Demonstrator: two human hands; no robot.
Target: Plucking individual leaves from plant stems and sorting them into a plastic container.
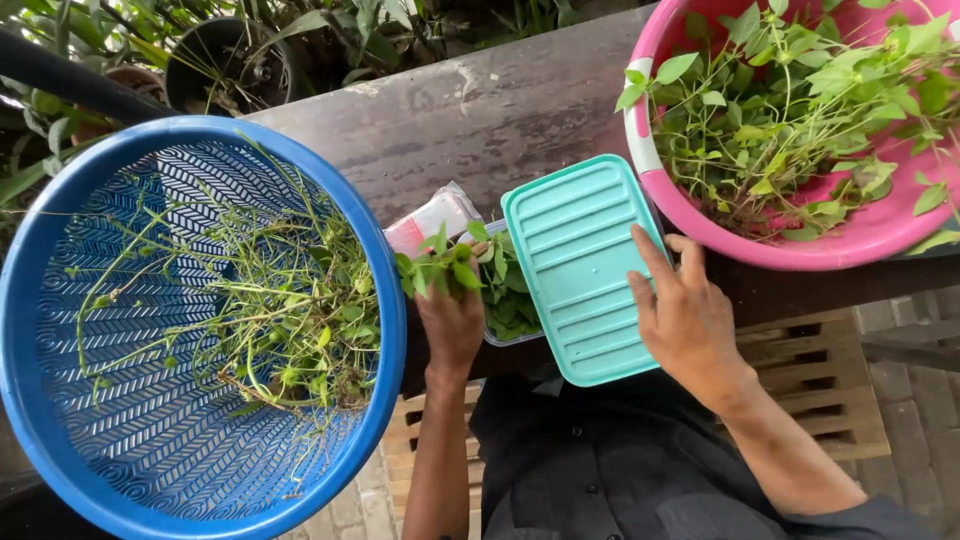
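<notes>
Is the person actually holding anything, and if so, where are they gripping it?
The left hand grips a bunch of green leaves by its lower end. The right hand holds nothing; its fingers rest on the teal lid.

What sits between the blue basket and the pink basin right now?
In the head view, between the blue basket and the pink basin lie a clear container of leaves, its teal lid and a small plastic packet, with both hands there.

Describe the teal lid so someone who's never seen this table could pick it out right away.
Find the big pink basin of leafy stems at the table's right end. Just left of its rim lies the teal lid, a flat ribbed rectangle with rounded corners, under the right hand. It is the only flat, rectangular piece; basin and blue basket are round.
</notes>
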